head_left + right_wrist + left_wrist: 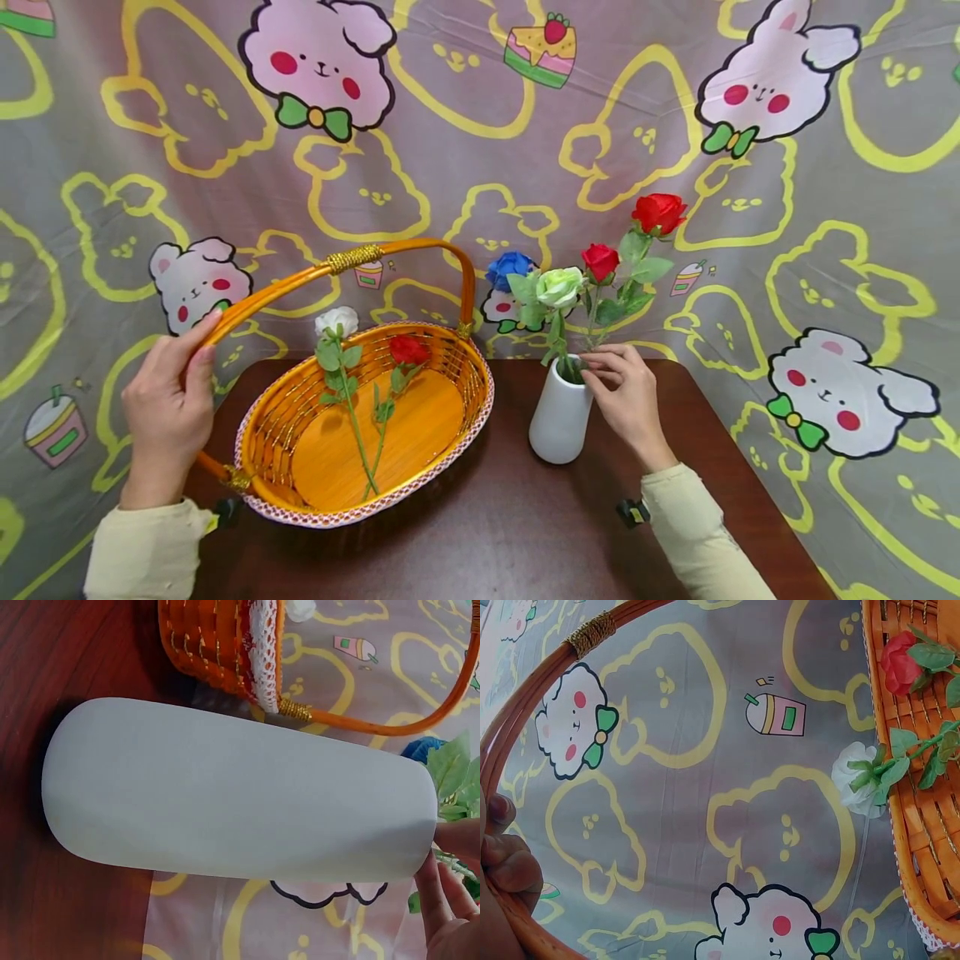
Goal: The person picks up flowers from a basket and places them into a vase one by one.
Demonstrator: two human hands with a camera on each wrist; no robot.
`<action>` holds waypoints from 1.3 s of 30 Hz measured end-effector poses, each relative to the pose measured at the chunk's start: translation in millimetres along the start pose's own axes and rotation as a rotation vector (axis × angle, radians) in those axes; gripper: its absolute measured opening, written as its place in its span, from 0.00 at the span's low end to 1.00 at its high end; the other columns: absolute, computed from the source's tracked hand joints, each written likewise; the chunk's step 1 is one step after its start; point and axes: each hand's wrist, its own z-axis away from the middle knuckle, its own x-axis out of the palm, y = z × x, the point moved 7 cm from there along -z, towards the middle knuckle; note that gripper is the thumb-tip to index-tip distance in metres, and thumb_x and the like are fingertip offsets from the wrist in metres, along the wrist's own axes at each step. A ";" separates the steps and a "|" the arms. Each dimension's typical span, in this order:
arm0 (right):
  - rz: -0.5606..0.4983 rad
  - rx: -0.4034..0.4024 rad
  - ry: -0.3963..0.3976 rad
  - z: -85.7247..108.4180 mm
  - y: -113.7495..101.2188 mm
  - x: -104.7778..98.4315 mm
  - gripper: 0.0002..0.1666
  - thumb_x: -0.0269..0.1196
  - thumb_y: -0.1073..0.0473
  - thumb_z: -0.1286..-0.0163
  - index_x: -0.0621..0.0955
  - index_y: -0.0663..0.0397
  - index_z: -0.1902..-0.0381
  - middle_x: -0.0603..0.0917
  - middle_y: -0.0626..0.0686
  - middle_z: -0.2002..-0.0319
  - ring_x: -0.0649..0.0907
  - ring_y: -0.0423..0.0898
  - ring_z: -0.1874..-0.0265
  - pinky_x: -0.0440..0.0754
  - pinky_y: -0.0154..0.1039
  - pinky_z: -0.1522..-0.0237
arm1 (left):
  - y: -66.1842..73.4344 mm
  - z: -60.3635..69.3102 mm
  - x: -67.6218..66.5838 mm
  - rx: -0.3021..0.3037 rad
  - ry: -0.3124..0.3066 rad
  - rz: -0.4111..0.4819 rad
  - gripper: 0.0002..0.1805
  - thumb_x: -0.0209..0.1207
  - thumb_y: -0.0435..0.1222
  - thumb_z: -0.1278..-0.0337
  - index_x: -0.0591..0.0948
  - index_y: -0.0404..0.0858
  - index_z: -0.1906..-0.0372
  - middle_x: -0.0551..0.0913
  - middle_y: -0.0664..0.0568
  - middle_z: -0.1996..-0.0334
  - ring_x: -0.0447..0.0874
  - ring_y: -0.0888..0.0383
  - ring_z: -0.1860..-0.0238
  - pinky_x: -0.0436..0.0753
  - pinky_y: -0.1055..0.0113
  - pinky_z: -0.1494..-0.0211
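My left hand (168, 408) grips the side of the orange basket's arched handle (273, 292); curled fingers (514, 862) show at the left wrist view's edge. Inside the wicker basket (480, 400) lie a white rose (337, 321) and a red rose (407, 350), stems crossing low down. To the right, a white vase (558, 421) stands upright, also large in the right wrist view (240, 795). My right hand (626, 400) pinches a stem at its mouth; which flower's is partly hidden. Above the vase are a blue rose (509, 271), a pale green rose (559, 287) and two red roses (659, 214).
The dark brown table (480, 542) carries the basket on the left and the vase on the right. Behind it hangs a grey cloth (480, 158) with yellow outlines and white cartoon animals. The basket handle arches high over the basket.
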 end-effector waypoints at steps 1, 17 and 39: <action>-0.009 -0.004 0.012 0.1 0.0 -0.9 0.14 0.72 0.74 0.39 0.89 0.65 0.54 0.81 0.59 0.51 0.87 0.51 0.57 0.78 0.17 0.55 | -0.2 -0.2 0.2 0.001 0.000 0.000 0.21 0.53 0.45 0.21 0.83 0.37 0.37 0.68 0.40 0.75 0.51 0.75 0.70 0.52 0.81 0.64; 0.135 0.036 0.151 15.8 3.0 -30.4 0.20 0.57 0.76 0.37 0.91 0.56 0.76 0.82 0.54 0.66 0.78 0.46 0.68 0.68 0.32 0.67 | -10.1 1.5 2.9 -0.007 -0.008 -0.012 0.21 0.53 0.45 0.21 0.83 0.39 0.36 0.68 0.41 0.75 0.51 0.77 0.69 0.52 0.79 0.65; -0.097 -0.096 -0.086 35.3 -52.7 34.1 0.25 0.55 0.79 0.42 0.89 0.46 0.75 0.82 0.43 0.76 0.81 0.35 0.81 0.78 0.29 0.77 | -7.6 2.9 1.7 -0.004 -0.001 -0.008 0.22 0.53 0.46 0.21 0.83 0.39 0.37 0.68 0.41 0.75 0.51 0.76 0.70 0.52 0.79 0.65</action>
